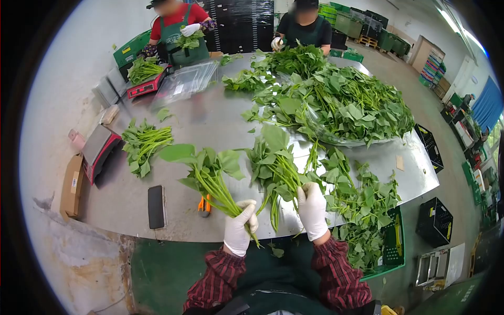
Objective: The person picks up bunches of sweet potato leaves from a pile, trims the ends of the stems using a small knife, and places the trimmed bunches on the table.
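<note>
My left hand (240, 227), in a white glove, is closed round the stems of a bunch of leafy greens (210, 181) that fans out up and to the left over the table's near edge. My right hand (313, 210), also gloved, has its fingers closed at the stems of a second bunch of greens (275, 165), which lies on the metal table (210, 126). More loose greens (362, 194) hang over the edge to the right of my right hand. A large heap of greens (346, 100) lies beyond. Another small bunch (146, 144) rests at the left.
A black phone (156, 207) and an orange cutter (204, 206) lie near the front edge. Red scales (100, 149) stand at the left. Two people work across the table. A green crate (394, 241) and black crates (434, 222) stand at the right.
</note>
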`<state>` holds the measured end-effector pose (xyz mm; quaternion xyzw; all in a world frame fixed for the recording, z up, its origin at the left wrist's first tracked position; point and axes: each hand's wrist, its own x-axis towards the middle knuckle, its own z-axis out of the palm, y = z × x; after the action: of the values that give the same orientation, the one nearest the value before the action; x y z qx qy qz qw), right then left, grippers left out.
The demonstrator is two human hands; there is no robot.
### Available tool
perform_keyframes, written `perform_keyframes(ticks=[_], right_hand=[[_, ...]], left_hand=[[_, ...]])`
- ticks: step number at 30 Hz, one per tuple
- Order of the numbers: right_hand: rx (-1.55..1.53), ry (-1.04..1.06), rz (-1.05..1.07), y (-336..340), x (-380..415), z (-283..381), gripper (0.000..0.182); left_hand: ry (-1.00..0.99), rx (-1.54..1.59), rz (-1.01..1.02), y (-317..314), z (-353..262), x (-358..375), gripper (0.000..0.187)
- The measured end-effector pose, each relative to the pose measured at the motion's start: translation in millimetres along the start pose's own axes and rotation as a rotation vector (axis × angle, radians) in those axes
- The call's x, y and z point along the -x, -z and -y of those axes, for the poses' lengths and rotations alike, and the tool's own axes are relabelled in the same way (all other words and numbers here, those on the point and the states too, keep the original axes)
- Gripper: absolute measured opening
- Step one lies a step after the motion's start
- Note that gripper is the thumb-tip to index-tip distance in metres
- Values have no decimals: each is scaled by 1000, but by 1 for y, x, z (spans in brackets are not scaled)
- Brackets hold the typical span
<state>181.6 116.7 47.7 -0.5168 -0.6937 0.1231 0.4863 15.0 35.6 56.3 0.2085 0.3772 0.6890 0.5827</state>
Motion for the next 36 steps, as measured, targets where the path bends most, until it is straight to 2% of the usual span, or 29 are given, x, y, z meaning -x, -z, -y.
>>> perform_keyframes(ticks=[1, 4, 6, 8, 10, 12, 14, 15, 16, 17, 18, 20, 22, 24, 25, 26, 27, 28, 30, 31, 33, 34, 36], right_hand=[[27, 85, -3, -1, 1, 0, 12], [6, 142, 39, 3, 11, 10, 12], [7, 321, 12, 0, 17, 15, 12], [53, 430, 154, 8, 21, 26, 14], [47, 437, 171, 4, 28, 27, 15], [26, 315, 122, 4, 32, 27, 12], [-15, 149, -153, 2, 35, 12, 11], [138, 83, -309, 8, 33, 1, 10], [38, -205, -411, 13, 31, -21, 7], [-242, -526, -405, 35, 20, -28, 7], [-290, -628, -402, 51, 12, -43, 12], [189, -470, -111, 84, 10, -70, 31], [-56, -660, -13, 92, 10, -72, 31], [-327, -702, 192, 90, 5, -25, 31], [-453, -662, 388, 83, 8, -14, 31], [-432, -466, 558, 74, 11, -4, 29], [-530, -617, 671, 66, 14, 11, 25], [-531, -589, 779, 58, 15, 29, 23], [-351, -466, 861, 41, 27, 29, 24], [-359, -461, 865, 34, 34, 25, 24], [-369, -184, 516, 23, 45, 21, 25], [-370, -184, 516, 24, 46, 25, 25], [-549, -589, 241, 31, 46, 38, 27]], left_hand=[[9, -18, 16, -3, 1, -1, 13], [57, -134, -18, -21, 6, -9, 15], [88, -139, 69, -24, 15, -19, 18], [164, -142, 121, -24, 20, -26, 14], [167, -160, 79, -28, 23, -30, 12], [171, -177, 36, -32, 25, -31, 10], [111, -107, 49, -34, 27, -28, 10], [93, -101, 32, -32, 27, -25, 10], [95, -102, 28, -29, 25, -25, 10], [58, -79, 16, -23, 19, -27, 10], [22, -56, 7, -17, 14, -28, 10], [74, 26, 105, -4, 10, -29, 13], [108, 92, 168, 4, 15, -30, 14], [116, 91, 194, 5, 20, -26, 14], [121, 85, 217, 6, 21, -24, 15], [122, 83, 217, 6, 23, -22, 15], [108, 38, 229, 4, 23, -19, 15], [92, -10, 237, 2, 22, -16, 15], [89, -49, 214, 1, 17, -13, 16], [54, -46, 220, 4, 18, -13, 16], [17, -58, 264, 9, 18, -12, 21], [17, -59, 264, 7, 20, -10, 21], [-90, -104, 310, -3, 26, -6, 22]])
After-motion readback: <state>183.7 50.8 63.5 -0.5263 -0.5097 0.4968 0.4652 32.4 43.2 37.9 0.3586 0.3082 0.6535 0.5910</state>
